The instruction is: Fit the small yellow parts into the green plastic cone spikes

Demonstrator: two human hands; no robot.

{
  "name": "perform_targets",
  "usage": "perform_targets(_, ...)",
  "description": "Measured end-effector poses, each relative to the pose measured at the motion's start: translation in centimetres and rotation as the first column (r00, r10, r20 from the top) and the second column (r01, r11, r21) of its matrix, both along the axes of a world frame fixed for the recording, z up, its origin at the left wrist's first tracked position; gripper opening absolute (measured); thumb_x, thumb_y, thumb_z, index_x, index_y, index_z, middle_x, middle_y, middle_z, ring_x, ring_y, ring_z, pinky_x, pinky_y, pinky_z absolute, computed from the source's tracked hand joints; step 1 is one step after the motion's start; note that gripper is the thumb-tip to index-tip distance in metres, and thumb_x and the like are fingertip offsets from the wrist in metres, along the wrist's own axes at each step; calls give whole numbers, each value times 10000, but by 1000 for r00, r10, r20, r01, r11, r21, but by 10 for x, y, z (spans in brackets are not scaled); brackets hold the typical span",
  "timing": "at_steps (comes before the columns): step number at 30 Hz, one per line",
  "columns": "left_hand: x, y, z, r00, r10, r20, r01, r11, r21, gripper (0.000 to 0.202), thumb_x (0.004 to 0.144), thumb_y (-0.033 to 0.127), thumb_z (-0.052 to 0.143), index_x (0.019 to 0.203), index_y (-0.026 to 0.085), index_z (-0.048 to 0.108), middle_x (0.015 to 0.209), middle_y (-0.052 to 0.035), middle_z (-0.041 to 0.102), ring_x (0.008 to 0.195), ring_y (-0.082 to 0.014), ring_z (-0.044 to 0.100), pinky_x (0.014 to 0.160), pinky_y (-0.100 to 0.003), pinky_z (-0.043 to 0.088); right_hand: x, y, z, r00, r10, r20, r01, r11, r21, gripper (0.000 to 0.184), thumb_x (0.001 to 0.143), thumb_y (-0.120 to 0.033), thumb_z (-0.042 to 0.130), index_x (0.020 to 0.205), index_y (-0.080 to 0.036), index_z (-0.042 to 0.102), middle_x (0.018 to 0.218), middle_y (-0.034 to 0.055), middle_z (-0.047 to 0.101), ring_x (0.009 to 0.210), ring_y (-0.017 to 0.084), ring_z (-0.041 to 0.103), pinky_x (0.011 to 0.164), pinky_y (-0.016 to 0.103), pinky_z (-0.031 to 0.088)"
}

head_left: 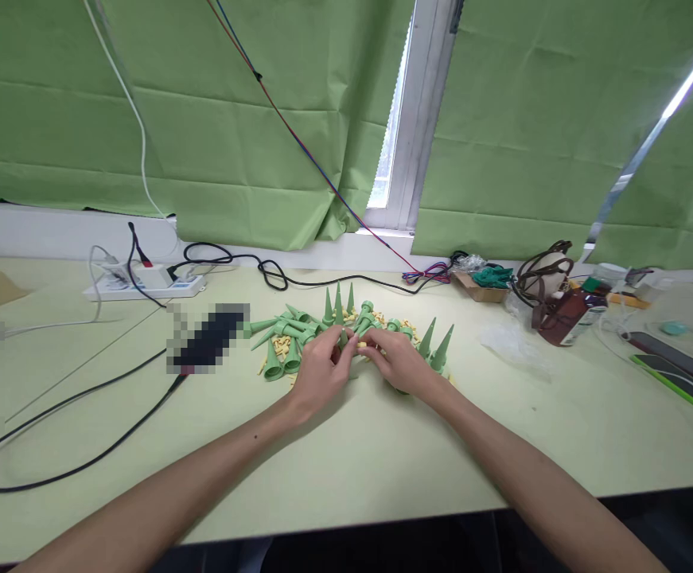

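Observation:
My left hand is closed around a green plastic spike, mostly hidden by the fingers. Close beside it, my right hand pinches a small yellow piece between thumb and fingertips. The two hands almost meet over the table. Behind and left of them lies a heap of green cone-shaped spikes, some tipped over. Several spikes stand point up, among them a pair right of my right hand. Loose yellow pieces are scattered between the cones.
A dark pixelated device with a black cable lies at left, near a white power strip. At right are a brown bottle, a clear plastic bag, a small cardboard box and a green-edged phone. Green curtains hang behind.

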State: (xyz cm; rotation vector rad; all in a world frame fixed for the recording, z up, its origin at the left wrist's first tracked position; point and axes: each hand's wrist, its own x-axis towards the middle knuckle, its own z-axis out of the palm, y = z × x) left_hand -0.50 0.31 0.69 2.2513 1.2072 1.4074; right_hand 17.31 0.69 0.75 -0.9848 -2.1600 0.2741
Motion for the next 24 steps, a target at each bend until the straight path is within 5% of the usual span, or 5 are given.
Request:
perform_targets(6,0,1,-1,1000,4,1,-4,1000,-7,183,946,321,531,838,181,580,606,39,534,486,-93,429,518,-232,351,0,1,-1,999,-16,28,15,1000,16,244,1010,-263,457,776,-205,497,715,4,560,682,162,525,631,271,370)
perform_targets(13,-1,1,1,999,12,30,-13,1000,8,188,945,323,534,829,179,570,590,48,518,473,-87,420,516,-230,345,-2,-2,2,999,5,-49,-6,1000,-17,64,960,-224,546,1022,-212,553,925,42,657,805,179,608,722,288,450)
perform_targets(24,1,1,0,1000,1,27,-1,1000,-18,187,941,327,538,827,182,568,605,44,516,478,-90,427,516,-231,349,0,-1,0,1000,-4,-27,4,1000,5,65,974,-201,506,917,-209,536,835,31,632,768,179,595,691,283,432)
